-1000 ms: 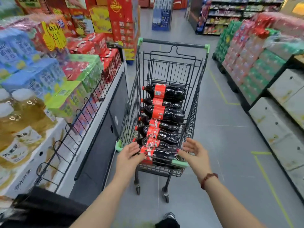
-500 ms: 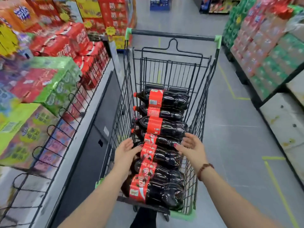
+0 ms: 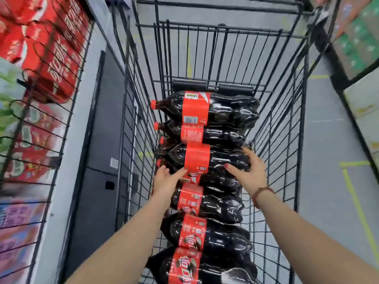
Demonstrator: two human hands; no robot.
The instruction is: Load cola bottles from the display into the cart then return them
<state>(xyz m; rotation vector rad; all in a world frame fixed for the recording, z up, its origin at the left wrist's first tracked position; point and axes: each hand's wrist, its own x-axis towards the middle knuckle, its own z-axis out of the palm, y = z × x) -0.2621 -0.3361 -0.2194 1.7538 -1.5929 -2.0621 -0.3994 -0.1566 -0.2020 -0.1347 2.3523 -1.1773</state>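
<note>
Hands reach deep inside black wire shopping cart [image 3: 276, 140], up from its near rim a second ago. Left hand [image 3: 166, 181] presses flat-fingered on the neck end, right hand [image 3: 248, 173] curls round the base of dark red-labelled plastic cola bottle [image 3: 196, 158] mid-cart. Return phase likely starting.

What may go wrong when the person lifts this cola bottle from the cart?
The bottle lies on other bottles; lifting it may make them roll. The left hand only touches it with straight fingers, so it may slip. The right hand is near the cart wire and may knock it.
</note>
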